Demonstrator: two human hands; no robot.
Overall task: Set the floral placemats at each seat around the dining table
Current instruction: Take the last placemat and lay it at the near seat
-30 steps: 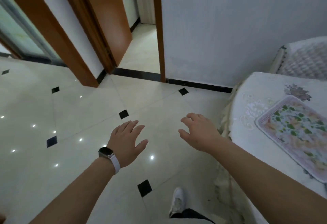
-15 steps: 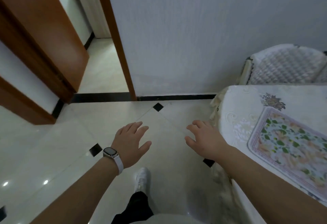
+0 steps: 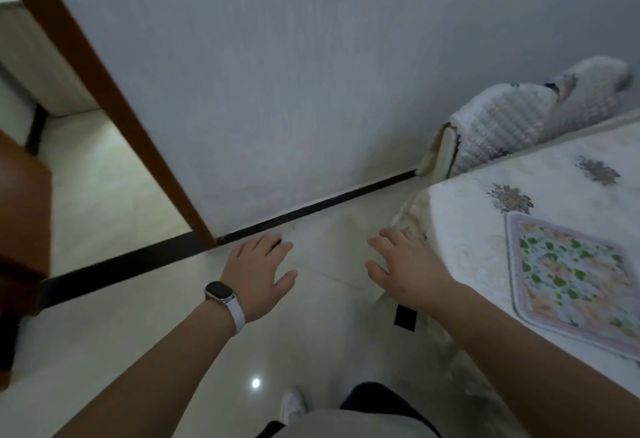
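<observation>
One floral placemat (image 3: 568, 275), pink-bordered with green leaves, lies flat on the dining table (image 3: 464, 229), which has a white embroidered cloth, at the right of the view. My left hand (image 3: 259, 271), a watch on its wrist, hovers over the floor with fingers spread and nothing in it. My right hand (image 3: 401, 264) is also open and empty, just left of the table's corner, apart from the placemat.
A chair with a white quilted cover (image 3: 512, 119) stands against the grey wall beyond the table. A brown door frame (image 3: 114, 108) and open doorway lie to the left. Glossy tiled floor (image 3: 138, 333) spreads below, my shoe (image 3: 292, 403) on it.
The view has swung right and closer to the wall; the table and chair now show more. Both hands stay open and empty, the right one now nearer the table corner.
</observation>
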